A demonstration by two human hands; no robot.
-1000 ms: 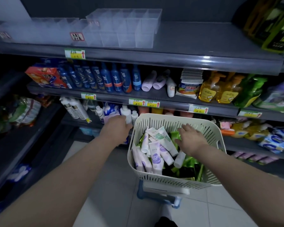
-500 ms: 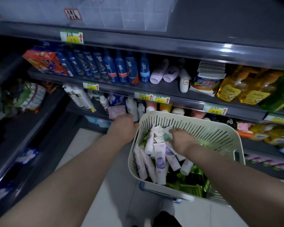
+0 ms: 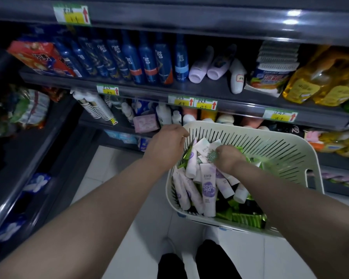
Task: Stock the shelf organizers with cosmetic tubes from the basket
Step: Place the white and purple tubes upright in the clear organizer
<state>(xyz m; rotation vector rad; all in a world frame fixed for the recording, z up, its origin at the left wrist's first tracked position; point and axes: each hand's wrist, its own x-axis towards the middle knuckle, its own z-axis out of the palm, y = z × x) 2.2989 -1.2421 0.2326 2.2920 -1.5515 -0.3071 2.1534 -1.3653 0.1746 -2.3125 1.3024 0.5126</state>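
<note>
Pale plastic is what the basket (image 3: 286, 137) is made of, with thin slots all round its wall; it sits low in front of me, just under the shelf (image 3: 220, 90) with the price tags (image 3: 191, 101); my hands are apart, one at its rim and one inside it. My left hand (image 3: 165, 143) grips the far left corner of the rim, with the fingers curled over the edge; my right hand (image 3: 228, 160) is down inside the basket, and its fingers are curled on a white tube with a green print (image 3: 210, 156) that lies on top of the pile. The other tubes (image 3: 208, 188) are white and purple; they lie in a heap on the left side of the basket, some flat and some leaning on the wall. Green packets (image 3: 248, 218) lie under them and on the side close to me. On the shelf above stand dark blue bottles (image 3: 145, 61) in a row; pale purple bottles (image 3: 199, 71) lie on their sides next to them; yellow bottles (image 3: 310, 85) are far to the right. White floor tiles (image 3: 117, 178) show under my arms.
</note>
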